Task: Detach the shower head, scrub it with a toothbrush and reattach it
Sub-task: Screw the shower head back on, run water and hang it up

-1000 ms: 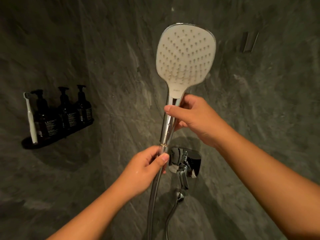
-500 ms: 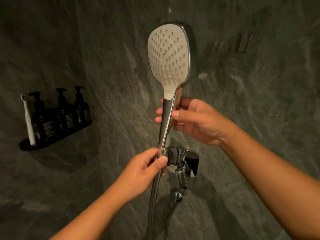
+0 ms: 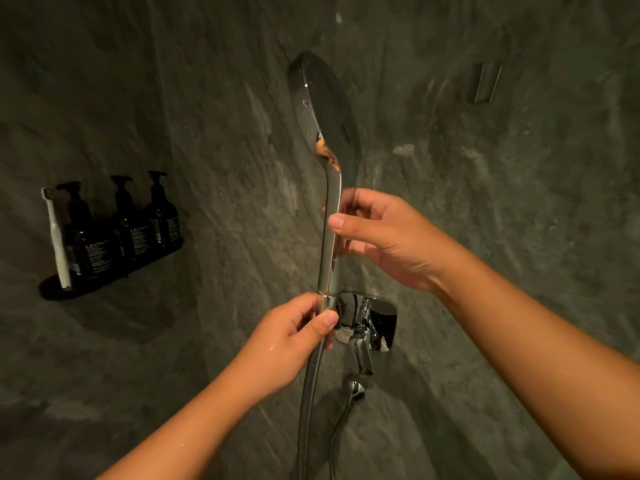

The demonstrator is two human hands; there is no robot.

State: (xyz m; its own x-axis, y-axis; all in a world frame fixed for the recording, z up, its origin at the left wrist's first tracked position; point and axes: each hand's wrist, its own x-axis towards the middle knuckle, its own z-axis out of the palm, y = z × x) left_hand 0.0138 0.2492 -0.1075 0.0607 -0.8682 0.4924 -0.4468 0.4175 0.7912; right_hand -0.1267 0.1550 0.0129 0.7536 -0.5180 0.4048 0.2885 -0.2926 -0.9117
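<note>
The chrome shower head (image 3: pixel 323 112) stands upright in front of the stone wall, turned so that only its shiny back and edge show; its spray face is hidden. My right hand (image 3: pixel 384 237) pinches its handle between thumb and fingers. Just below, my left hand (image 3: pixel 294 337) grips the top end of the hose (image 3: pixel 308 403) at the joint with the handle. A white toothbrush (image 3: pixel 55 237) stands upright on a dark wall shelf (image 3: pixel 59 292) at the left, out of reach of both hands.
Three dark pump bottles (image 3: pixel 124 226) stand on the same shelf. A chrome mixer valve with a lever (image 3: pixel 363 327) sits on the wall behind my left hand. A small metal bracket (image 3: pixel 485 83) is fixed high on the right wall.
The shower head has rotated about its handle: its white spray face, toward me one second ago, now faces away. My right hand's grip shifted on the handle; my left hand stayed at the joint.
</note>
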